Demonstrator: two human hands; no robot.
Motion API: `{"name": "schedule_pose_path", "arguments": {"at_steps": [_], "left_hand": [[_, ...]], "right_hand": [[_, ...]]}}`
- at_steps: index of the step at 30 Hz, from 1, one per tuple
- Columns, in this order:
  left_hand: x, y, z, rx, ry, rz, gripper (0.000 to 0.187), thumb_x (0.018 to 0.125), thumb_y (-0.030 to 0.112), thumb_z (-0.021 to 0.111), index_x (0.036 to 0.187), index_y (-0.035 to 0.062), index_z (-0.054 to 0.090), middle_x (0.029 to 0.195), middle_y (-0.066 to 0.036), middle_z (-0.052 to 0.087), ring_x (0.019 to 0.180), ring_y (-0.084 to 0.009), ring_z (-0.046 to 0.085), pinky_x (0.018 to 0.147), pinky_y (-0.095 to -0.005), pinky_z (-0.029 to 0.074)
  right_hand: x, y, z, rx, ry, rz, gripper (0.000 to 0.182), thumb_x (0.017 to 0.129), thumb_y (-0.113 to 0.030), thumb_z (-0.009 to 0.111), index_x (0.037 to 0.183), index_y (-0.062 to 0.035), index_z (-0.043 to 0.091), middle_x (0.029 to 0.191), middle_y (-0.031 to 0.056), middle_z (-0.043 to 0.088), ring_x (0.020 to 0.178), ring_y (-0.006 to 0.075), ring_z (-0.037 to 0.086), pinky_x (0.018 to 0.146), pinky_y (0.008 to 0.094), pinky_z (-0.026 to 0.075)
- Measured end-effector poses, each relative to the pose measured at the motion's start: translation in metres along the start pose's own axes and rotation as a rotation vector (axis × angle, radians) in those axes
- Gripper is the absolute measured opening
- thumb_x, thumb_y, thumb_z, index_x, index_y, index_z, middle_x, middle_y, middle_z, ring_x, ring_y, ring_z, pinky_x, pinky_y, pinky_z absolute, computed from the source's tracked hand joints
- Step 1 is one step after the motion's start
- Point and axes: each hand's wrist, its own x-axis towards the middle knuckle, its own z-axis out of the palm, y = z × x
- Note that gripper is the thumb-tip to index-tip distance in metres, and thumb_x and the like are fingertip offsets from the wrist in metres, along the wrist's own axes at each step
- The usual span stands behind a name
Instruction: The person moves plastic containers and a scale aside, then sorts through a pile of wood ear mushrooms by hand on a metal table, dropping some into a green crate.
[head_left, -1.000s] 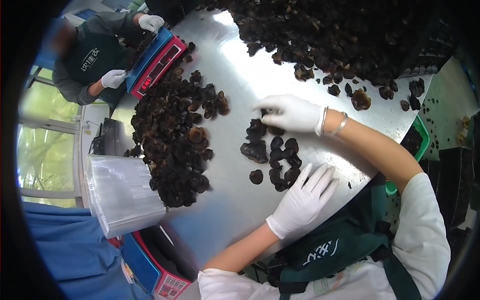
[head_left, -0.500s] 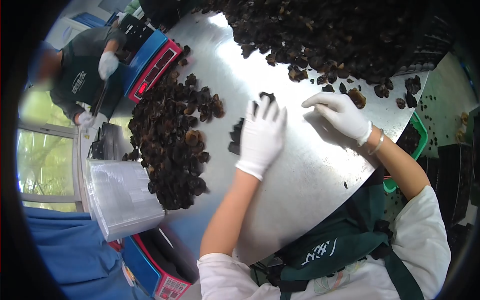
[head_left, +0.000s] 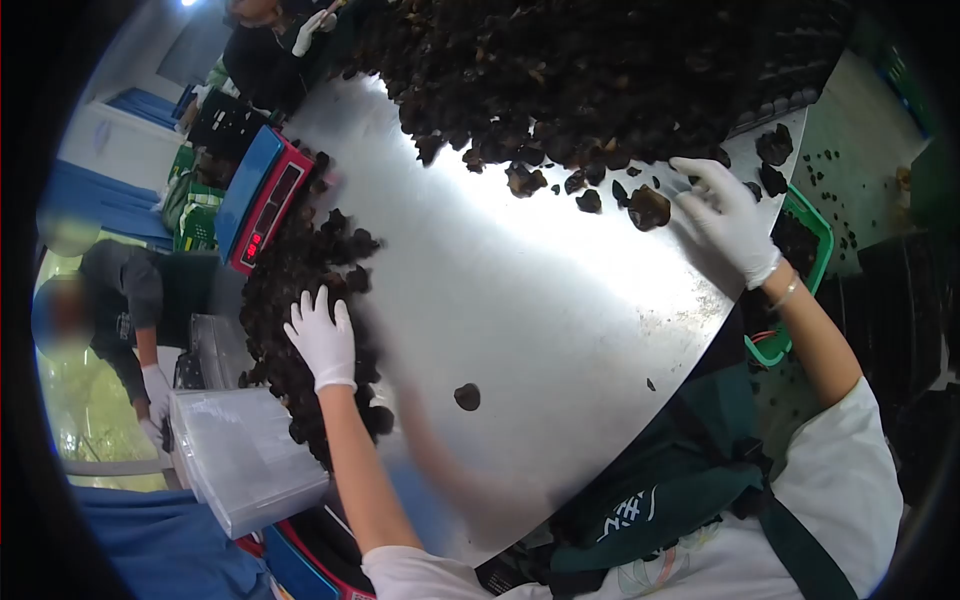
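Note:
My left hand [head_left: 324,341], in a white glove, lies with spread fingers on the long pile of dark, ear-shaped pieces [head_left: 290,290] at the left of the metal table [head_left: 500,300]. My right hand [head_left: 727,215], also gloved, hovers at the right with thumb and forefinger apart and nothing between them. Just left of it is a brownish piece [head_left: 649,208]. Beyond, a large heap of the same dark pieces [head_left: 560,80] covers the far part of the table. One lone dark piece [head_left: 467,397] sits on the near metal surface.
A red and blue scale [head_left: 265,200] stands at the table's left edge. Clear plastic containers [head_left: 245,460] are stacked at the lower left. A green basket [head_left: 822,245] is below the right edge. Two co-workers [head_left: 120,300] [head_left: 270,50] are at the left and far left.
My left hand has moved left from the middle of the table onto the long pile. The dark pieces under it before are out of the middle. The view has shifted, and a second co-worker shows.

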Motion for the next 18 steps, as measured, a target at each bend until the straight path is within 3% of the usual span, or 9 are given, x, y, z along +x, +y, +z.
{"name": "schedule_pose_path", "arguments": {"at_steps": [2,4,7,9,11,13,15,17,18], "left_hand": [[-0.008,0.042,-0.037,-0.014,0.047,-0.055,0.033,0.091,0.027,0.06,0.112,0.0032,0.07,0.13,-0.02,0.062,0.125,-0.037,0.051,0.107,-0.0534,0.036],[-0.02,0.093,-0.078,-0.486,0.067,0.068,0.026,0.089,0.016,0.06,0.106,-0.0018,0.068,0.126,-0.021,0.062,0.123,-0.037,0.052,0.106,-0.0452,0.04],[-0.058,0.167,-0.09,-1.093,-0.098,0.202,0.045,0.097,0.018,0.054,0.137,-0.0025,0.05,0.143,-0.024,0.049,0.135,-0.038,0.044,0.115,-0.0446,0.032],[-0.071,0.195,-0.07,-1.171,-0.113,0.206,0.05,0.1,0.02,0.051,0.143,-0.0029,0.044,0.146,-0.025,0.044,0.138,-0.0382,0.041,0.117,-0.0439,0.029],[-0.07,0.212,-0.054,-1.114,-0.07,0.224,0.05,0.102,0.022,0.048,0.145,-0.0034,0.04,0.148,-0.025,0.042,0.14,-0.038,0.038,0.117,-0.0432,0.029],[-0.066,0.221,-0.058,-1.265,-0.076,0.174,0.048,0.105,0.024,0.042,0.146,-0.0029,0.041,0.151,-0.021,0.04,0.141,-0.0335,0.038,0.118,-0.0406,0.028],[-0.057,0.22,-0.057,-1.359,-0.085,0.124,0.048,0.107,0.025,0.039,0.147,-0.0025,0.041,0.152,-0.019,0.04,0.142,-0.0305,0.037,0.119,-0.0391,0.027],[-0.042,0.216,-0.045,-1.405,-0.089,0.079,0.048,0.108,0.025,0.039,0.147,-0.0022,0.04,0.152,-0.018,0.04,0.142,-0.0288,0.038,0.119,-0.0387,0.028],[-0.032,0.213,-0.036,-1.452,-0.087,0.028,0.048,0.107,0.024,0.039,0.147,-0.0028,0.04,0.151,-0.019,0.041,0.141,-0.0296,0.038,0.118,-0.0388,0.028]], "right_hand": [[0.006,0.002,0.024,-0.135,0.046,-0.137,0.035,0.085,-0.008,0.062,0.12,-0.0023,0.06,0.116,0.0163,0.058,0.109,0.0325,0.056,0.095,0.0409,0.046],[0.001,-0.026,0.041,-0.092,-0.071,-0.208,0.025,0.085,-0.007,0.058,0.109,-0.0022,0.063,0.113,0.017,0.06,0.11,0.0333,0.056,0.096,0.0422,0.046],[0.012,-0.032,0.067,0.085,-0.252,-0.441,0.031,0.087,-0.015,0.065,0.117,-0.0059,0.065,0.123,0.0155,0.061,0.109,0.0319,0.061,0.095,0.0403,0.05],[0.053,-0.034,0.07,0.31,-0.086,-0.112,0.033,0.092,-0.025,0.065,0.121,-0.0099,0.066,0.129,0.0143,0.06,0.12,0.0314,0.057,0.101,0.0411,0.046],[0.122,-0.001,0.067,-0.407,0.295,-0.428,0.042,0.093,-0.038,0.063,0.128,-0.0141,0.064,0.139,0.0159,0.054,0.132,0.0354,0.047,0.109,0.0465,0.039],[0.148,0.022,0.083,-0.673,0.343,-0.242,0.054,0.09,-0.049,0.064,0.134,-0.0174,0.061,0.148,0.0168,0.046,0.137,0.0403,0.038,0.112,0.0526,0.034],[0.142,0.026,0.096,-0.612,0.024,-0.214,0.061,0.087,-0.059,0.058,0.135,-0.0224,0.059,0.15,0.0197,0.04,0.135,0.0413,0.039,0.11,0.0549,0.035],[0.123,-0.005,0.081,-0.307,-0.338,-0.233,0.056,0.088,-0.05,0.062,0.134,-0.0189,0.059,0.145,0.0205,0.045,0.131,0.0407,0.043,0.109,0.0518,0.037],[0.113,0.0,0.086,-0.084,-0.237,-0.404,0.051,0.087,-0.04,0.065,0.132,-0.0155,0.06,0.139,0.0186,0.051,0.125,0.0404,0.046,0.107,0.0487,0.04]]}}
